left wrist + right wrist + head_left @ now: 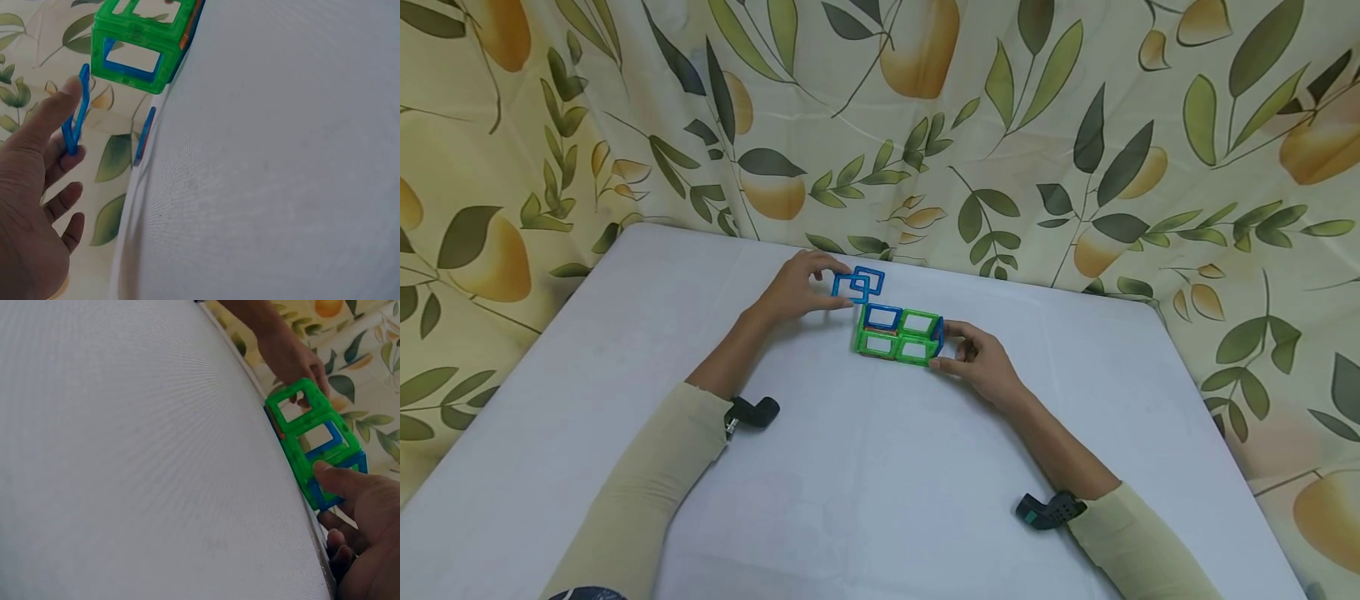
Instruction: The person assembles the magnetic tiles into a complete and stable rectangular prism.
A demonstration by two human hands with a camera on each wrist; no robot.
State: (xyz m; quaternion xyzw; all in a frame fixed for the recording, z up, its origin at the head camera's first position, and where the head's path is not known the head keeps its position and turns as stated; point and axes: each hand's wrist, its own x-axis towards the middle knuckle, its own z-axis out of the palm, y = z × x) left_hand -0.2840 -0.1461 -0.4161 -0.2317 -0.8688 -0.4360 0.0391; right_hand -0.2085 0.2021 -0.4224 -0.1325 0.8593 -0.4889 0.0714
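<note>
In the head view my left hand [797,287] pinches a blue square magnetic tile [83,94] between thumb and fingers, holding it up off the table. A second blue tile [882,282] lies flat on the table just behind it. To the right stands a low box of magnetic tiles [898,335], mostly green with some blue, and a bit of red-orange shows at its lower part. My right hand [985,362] grips the box's right end, the thumb [337,480] on its front side and the fingers partly hidden behind. The held tile is near the box's left end, seemingly apart from it.
A white cloth covers the table [850,467]. Close behind the tiles runs the table's back edge, with a leaf-and-fruit patterned curtain [865,125] hanging beyond it. Dark wrist cameras [754,412] sit on both forearms.
</note>
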